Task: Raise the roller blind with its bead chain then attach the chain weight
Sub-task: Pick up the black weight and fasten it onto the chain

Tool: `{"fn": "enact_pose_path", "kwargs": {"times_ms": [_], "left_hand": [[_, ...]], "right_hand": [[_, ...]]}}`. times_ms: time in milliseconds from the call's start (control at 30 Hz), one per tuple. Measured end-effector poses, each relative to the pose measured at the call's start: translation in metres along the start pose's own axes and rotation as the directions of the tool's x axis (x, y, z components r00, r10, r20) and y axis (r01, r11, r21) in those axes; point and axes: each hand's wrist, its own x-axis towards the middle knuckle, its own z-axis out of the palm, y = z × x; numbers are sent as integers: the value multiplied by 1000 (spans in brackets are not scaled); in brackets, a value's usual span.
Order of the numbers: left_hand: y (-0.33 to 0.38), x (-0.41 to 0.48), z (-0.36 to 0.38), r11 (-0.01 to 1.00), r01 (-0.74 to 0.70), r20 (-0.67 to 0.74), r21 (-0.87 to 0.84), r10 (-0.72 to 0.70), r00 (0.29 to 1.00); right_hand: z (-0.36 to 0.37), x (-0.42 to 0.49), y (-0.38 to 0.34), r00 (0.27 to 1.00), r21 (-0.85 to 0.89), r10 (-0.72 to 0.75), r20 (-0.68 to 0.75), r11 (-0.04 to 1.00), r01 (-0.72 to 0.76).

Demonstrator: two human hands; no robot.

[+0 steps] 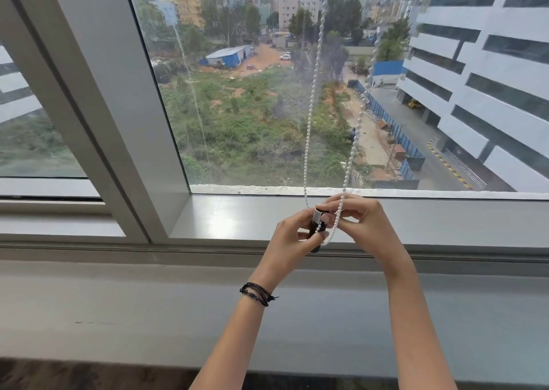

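My left hand (292,235) grips the chain weight (316,226) above the sill's near edge; right-hand fingers (338,208) pinch the bead chain (312,92). Slack beads may slip the slot.

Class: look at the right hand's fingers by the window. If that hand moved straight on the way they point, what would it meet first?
The right hand points left, so it would probably first meet the chain weight in the left hand, with the bead chain looped between them. Depth is unclear.

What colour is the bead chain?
White, seen in the head view: the bead chain hangs in two strands before the window.
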Motion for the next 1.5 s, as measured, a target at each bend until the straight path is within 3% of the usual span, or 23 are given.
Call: {"fn": "enact_pose_path", "kwargs": {"times_ms": [533,933,1133,1500], "left_hand": [[4,-1,9,997,-1,-40,74,4,999],[10,2,-9,995,43,132,-91,-31,991],[7,0,-4,999,26,55,-44,-24,998],[-3,-5,6,994,89,38,-61,-87,995]], "right_hand": [[4,-4,8,994,-105,-19,-104,994,8],[-3,-2,1,1000,104,19,10,994,-20],[1,-7,-6,998,78,-31,-62,996,36],[13,-18,11,988,13,46,-146,999,-45]]}}
